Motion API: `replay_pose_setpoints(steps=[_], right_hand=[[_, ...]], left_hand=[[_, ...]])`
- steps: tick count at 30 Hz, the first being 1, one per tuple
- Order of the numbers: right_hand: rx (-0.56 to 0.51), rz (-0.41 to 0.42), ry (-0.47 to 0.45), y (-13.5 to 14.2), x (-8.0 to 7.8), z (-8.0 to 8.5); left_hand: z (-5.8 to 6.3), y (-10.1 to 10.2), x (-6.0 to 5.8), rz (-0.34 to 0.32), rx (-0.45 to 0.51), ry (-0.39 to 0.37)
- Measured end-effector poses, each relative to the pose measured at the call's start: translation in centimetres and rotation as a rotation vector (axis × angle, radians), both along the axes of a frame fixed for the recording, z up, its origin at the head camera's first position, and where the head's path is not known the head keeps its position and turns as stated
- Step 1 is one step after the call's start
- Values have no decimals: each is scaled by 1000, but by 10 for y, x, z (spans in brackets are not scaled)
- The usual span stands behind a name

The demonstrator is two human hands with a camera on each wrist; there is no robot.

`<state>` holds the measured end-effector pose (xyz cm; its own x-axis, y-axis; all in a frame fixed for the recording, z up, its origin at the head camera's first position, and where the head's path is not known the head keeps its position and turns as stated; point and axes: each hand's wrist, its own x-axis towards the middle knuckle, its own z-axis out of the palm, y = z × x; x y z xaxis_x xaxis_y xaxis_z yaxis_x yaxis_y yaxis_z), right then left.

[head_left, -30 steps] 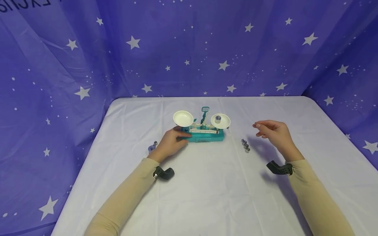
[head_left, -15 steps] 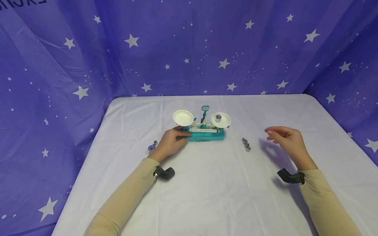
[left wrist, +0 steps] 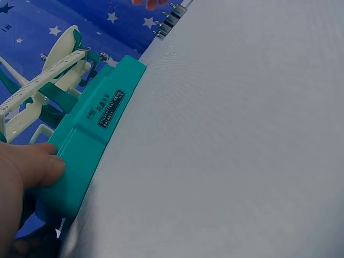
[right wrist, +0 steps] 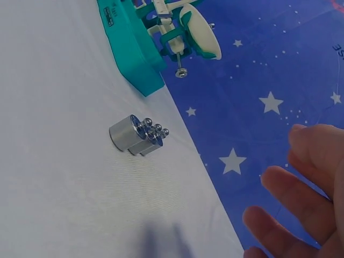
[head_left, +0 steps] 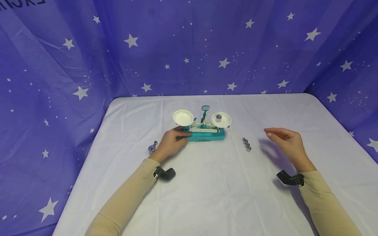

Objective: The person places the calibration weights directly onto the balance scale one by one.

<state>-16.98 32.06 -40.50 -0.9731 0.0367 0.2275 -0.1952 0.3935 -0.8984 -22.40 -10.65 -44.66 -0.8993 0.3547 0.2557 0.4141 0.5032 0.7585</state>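
A teal pan balance (head_left: 206, 136) stands on the white table. My left hand (head_left: 170, 142) grips the left end of its base; in the left wrist view the thumb (left wrist: 45, 166) lies on the front of the teal base (left wrist: 88, 137). The white left pan (head_left: 183, 118) holds nothing. On the right pan (head_left: 226, 121) sits a silver knobbed weight (head_left: 218, 118). My right hand (head_left: 287, 144) hovers above the table with relaxed fingers and nothing in them. Left of it stands a short row of silver weights (head_left: 246, 144), also in the right wrist view (right wrist: 126, 134).
More metal weights (head_left: 152, 148) stand on the table (head_left: 206, 196) beside my left wrist, partly close behind the forearm. A blue curtain (head_left: 177, 42) with white stars hangs behind the table and at both sides. Dark wrist mounts (head_left: 164, 173) sit on both sleeves.
My right hand has drawn back to the right and toward me, away from the row of weights, then nearly stopped. The left hand stays on the balance.
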Motion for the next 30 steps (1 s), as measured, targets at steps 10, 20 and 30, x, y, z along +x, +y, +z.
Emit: replay_pose_setpoints(steps=[10,20,30], right_hand=[[-64,46,-8,-9,0,-9],[83,89,16,-25,-5,-29],[252,90,-48,-33,-7,-26]], left_hand=[[1,-2,1,12,6,-12],[1,-2,0,15,-9,-17],[2,1,2,27,13,-31]])
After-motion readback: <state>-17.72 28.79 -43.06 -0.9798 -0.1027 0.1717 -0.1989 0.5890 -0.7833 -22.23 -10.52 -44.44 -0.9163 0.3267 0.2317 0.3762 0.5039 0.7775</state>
